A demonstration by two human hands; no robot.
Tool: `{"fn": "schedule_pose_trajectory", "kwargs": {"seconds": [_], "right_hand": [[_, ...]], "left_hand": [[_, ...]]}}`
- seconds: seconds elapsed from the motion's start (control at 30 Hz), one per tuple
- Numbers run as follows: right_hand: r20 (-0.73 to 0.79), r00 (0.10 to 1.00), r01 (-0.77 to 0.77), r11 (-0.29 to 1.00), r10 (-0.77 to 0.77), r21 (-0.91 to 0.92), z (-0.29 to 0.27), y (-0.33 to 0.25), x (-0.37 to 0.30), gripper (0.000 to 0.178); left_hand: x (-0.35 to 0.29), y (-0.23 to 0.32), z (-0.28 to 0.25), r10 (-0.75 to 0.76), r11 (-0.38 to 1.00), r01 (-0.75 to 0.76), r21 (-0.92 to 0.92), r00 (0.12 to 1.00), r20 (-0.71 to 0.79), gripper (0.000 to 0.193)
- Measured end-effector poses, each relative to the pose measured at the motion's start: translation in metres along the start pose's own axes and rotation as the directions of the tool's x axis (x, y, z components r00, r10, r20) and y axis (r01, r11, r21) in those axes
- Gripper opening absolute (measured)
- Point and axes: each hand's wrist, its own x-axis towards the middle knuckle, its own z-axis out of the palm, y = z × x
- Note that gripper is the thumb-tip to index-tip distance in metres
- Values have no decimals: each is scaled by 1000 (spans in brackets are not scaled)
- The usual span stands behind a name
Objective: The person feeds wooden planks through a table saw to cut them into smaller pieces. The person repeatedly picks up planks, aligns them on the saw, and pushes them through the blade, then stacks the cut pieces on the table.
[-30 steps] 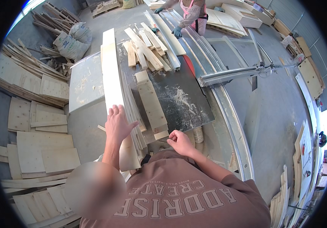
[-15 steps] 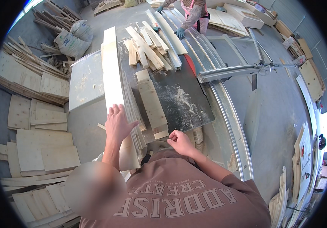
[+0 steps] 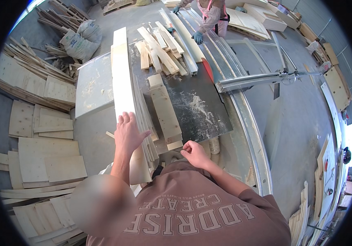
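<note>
My left hand lies flat, fingers spread, on top of a stack of long pale boards. The topmost board is bright, and the edges of several boards show on the stack's right side. My right hand hovers by the near edge of the dark saw table, its fingers curled in with nothing visible in them. Just left of it, a shorter pile of wooden boards rests on the table. Sawdust is scattered over the dark surface.
Loose wood strips lie farther up the table, near a red guard. A co-worker's gloved hand rests at the far rails. A metal sliding rail runs along the right. Plywood sheets cover the floor at left.
The view has shifted very slightly. My left hand stays on the board stack, and my right hand keeps its curled pose by the table edge.
</note>
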Motion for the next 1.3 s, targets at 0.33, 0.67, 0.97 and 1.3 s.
{"fn": "schedule_pose_trajectory", "kwargs": {"seconds": [0.33,0.67,0.97,1.3], "right_hand": [[26,1000,6,1000,-6,16,-2,0,14,27],[32,999,5,1000,-5,13,-3,4,23,29],[33,999,-6,1000,5,20,-3,3,27,28],[31,999,-17,999,16,34,-4,-1,29,28]], "left_hand": [[11,2,-2,-36,999,35,37,998,41,112],[21,2,-1,-31,999,29,34,999,33,111],[28,3,-3,-35,998,33,49,999,42,111],[33,1,-2,-38,998,35,56,998,45,111]]}}
